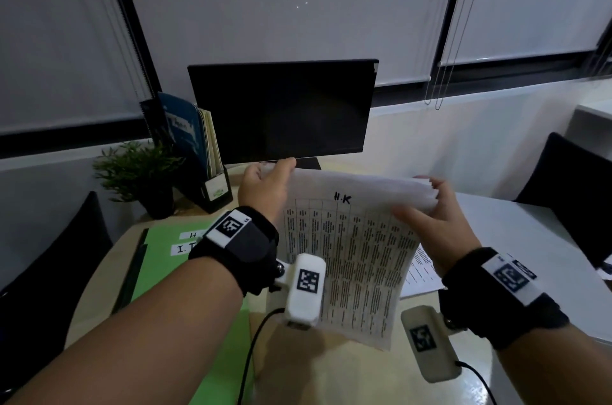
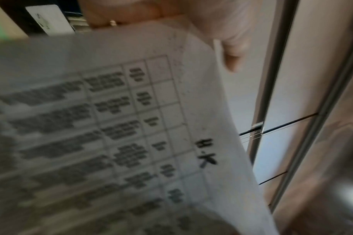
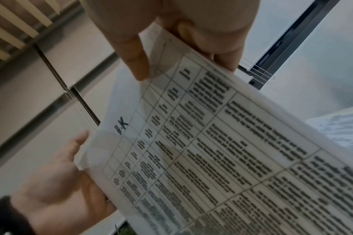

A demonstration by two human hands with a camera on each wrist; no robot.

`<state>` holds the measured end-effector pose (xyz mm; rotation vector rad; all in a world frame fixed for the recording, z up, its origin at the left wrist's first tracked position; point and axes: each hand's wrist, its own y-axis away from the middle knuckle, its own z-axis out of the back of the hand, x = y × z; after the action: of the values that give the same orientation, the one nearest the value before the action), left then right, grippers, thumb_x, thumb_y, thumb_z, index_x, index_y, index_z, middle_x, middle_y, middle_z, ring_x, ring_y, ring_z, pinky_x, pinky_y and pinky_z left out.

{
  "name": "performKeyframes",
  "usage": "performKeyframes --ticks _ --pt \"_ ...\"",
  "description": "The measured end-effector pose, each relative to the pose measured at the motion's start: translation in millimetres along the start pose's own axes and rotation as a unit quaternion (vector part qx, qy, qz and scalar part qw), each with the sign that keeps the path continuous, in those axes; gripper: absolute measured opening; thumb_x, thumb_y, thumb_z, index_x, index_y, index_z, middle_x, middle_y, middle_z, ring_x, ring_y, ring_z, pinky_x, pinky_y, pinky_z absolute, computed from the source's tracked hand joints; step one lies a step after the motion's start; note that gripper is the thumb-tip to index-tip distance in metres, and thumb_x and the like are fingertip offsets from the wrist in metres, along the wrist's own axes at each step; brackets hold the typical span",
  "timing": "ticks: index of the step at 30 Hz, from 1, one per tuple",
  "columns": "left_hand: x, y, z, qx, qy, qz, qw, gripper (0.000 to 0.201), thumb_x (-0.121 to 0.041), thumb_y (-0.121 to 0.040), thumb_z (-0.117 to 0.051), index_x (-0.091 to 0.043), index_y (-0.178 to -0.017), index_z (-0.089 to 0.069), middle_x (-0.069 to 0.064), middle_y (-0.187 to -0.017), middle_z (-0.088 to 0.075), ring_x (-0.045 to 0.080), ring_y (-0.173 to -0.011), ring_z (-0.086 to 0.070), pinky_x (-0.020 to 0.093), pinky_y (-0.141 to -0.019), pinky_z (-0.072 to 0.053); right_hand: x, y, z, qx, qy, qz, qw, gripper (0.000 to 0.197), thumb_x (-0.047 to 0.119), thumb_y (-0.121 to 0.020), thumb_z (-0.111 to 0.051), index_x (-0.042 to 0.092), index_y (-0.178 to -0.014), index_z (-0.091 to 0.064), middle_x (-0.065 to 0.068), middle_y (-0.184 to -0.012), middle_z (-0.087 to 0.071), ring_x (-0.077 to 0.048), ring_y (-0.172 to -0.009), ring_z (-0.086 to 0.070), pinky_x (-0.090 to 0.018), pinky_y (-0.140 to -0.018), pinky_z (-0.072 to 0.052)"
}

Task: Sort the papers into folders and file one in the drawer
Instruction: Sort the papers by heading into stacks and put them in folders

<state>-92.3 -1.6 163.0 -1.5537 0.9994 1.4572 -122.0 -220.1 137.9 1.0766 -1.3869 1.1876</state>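
A stack of white printed papers [image 1: 351, 255], its top sheet a table with "H.K" handwritten at the top [image 2: 205, 152] [image 3: 171, 143], is held up above the desk, lower edge hanging free. My left hand [image 1: 265, 184] grips its upper left corner, thumb on the front. My right hand [image 1: 430, 206] pinches the upper right corner, where the sheet edges fan apart. Green folders [image 1: 159, 259] with white labels, one reading "I.T", lie on the desk under my left wrist.
A dark monitor [image 1: 281, 113] stands behind the papers. A file box of folders [image 1: 205, 153] and a potted plant [image 1: 142, 173] sit at the back left. More printed sheets [image 1: 420, 272] lie at the right. Black chairs [image 1: 576, 179] flank the desk.
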Motion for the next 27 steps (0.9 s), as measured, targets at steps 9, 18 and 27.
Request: performKeyframes --ticks 9,18,27 --pt "23.6 0.6 11.2 0.153 -0.082 -0.054 0.983 0.032 -0.002 -0.077 -0.073 -0.025 -0.092 -0.057 -0.005 -0.091 -0.065 0.011 -0.086 -0.064 0.017 -0.066 -0.053 -0.7 -9.1 10.7 -0.088 0.031 -0.007 0.996 0.04 0.0 -0.082 -0.066 0.015 -0.113 -0.044 -0.007 -0.093 -0.06 -0.026 -0.082 -0.067 -0.032 -0.06 -0.056" --pt "8.6 25.6 -34.3 0.201 -0.229 -0.241 0.922 0.011 -0.015 -0.079 -0.066 -0.022 -0.087 -0.064 0.0 -0.08 -0.067 0.019 -0.079 -0.064 0.041 -0.071 -0.055 56.5 -22.7 -19.6 0.105 0.651 0.202 0.724 0.031 0.039 -0.084 -0.06 0.028 -0.113 -0.057 0.002 -0.108 -0.063 -0.022 -0.109 -0.055 -0.032 -0.088 -0.036" --pt "63.7 -4.3 20.7 0.304 -0.393 -0.068 0.865 0.026 -0.014 -0.076 -0.075 -0.032 -0.09 -0.064 -0.007 -0.088 -0.068 0.015 -0.087 -0.065 0.031 -0.079 -0.054 40.7 -28.6 36.4 0.026 0.446 0.134 0.885 0.014 0.009 -0.086 -0.063 0.008 -0.1 -0.065 -0.007 -0.087 -0.066 -0.016 -0.084 -0.059 -0.033 -0.081 -0.046"
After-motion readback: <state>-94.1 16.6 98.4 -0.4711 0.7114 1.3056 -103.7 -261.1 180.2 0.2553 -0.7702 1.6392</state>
